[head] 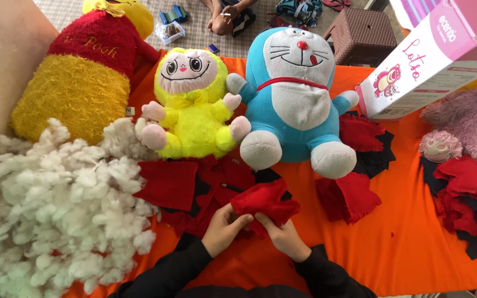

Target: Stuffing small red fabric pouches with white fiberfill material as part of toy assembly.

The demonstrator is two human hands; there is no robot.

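Note:
Both my hands grip one red fabric piece (264,205) just above the orange cloth-covered table (393,243). My left hand (224,229) pinches its lower left edge, and my right hand (282,234) holds its underside from the right. Both arms wear black sleeves. More red and black fabric pieces (194,190) lie under and beside the held piece. A large heap of white stuffing (56,204) sits to the left of my hands.
A blue and white cat plush (293,94), a yellow plush (191,107) and a big yellow and red bear plush (84,72) stand behind. A pink and white box (432,60), pink plush (470,121) and more fabric scraps (465,198) lie right. Another person sits on the floor beyond.

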